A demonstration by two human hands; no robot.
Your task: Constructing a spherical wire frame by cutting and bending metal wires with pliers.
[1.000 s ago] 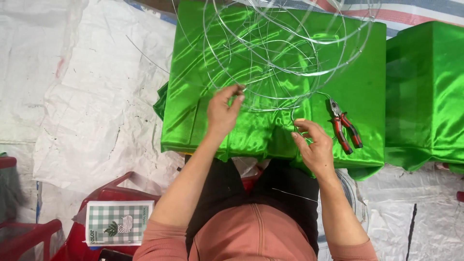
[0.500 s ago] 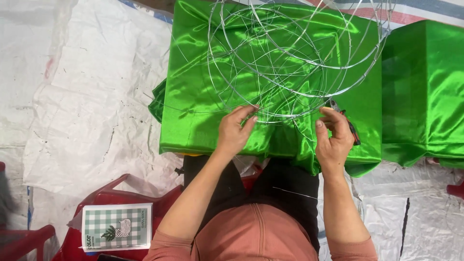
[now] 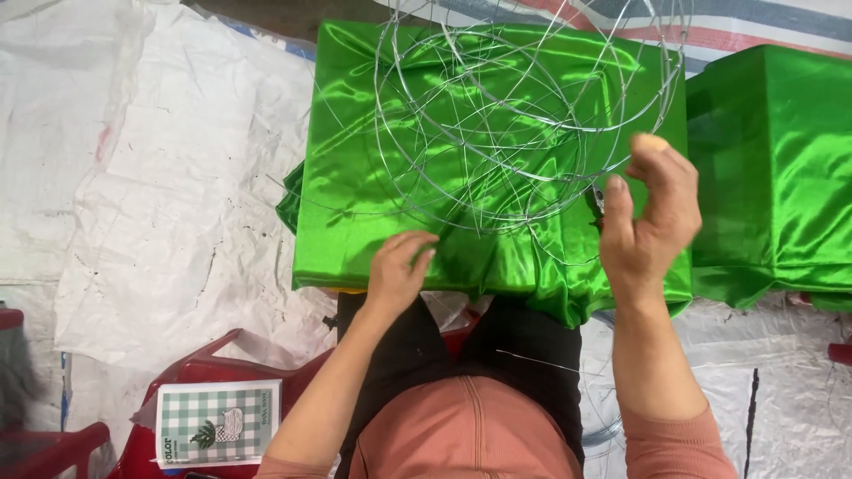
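Before you the white sheeting (image 3: 151, 177) covers the ground, and on it stands a block wrapped in shiny green cloth (image 3: 355, 177), with a second green block (image 3: 772, 160) just beside it on your right. On top of the first block sits the wire frame (image 3: 515, 115), a round cage of thin silvery hoops; it looks light and springy, likely to flex or snag, so take it where hoops cross rather than mid-span. Your left hand (image 3: 397, 270) rests at the frame's near edge, fingers curled on the cloth; whether it pinches a wire I cannot tell. Your right hand (image 3: 648, 217) is raised, fingers loosely parted, grasping nothing visible. A checked booklet (image 3: 217, 435) lies on a red chair (image 3: 222, 368).
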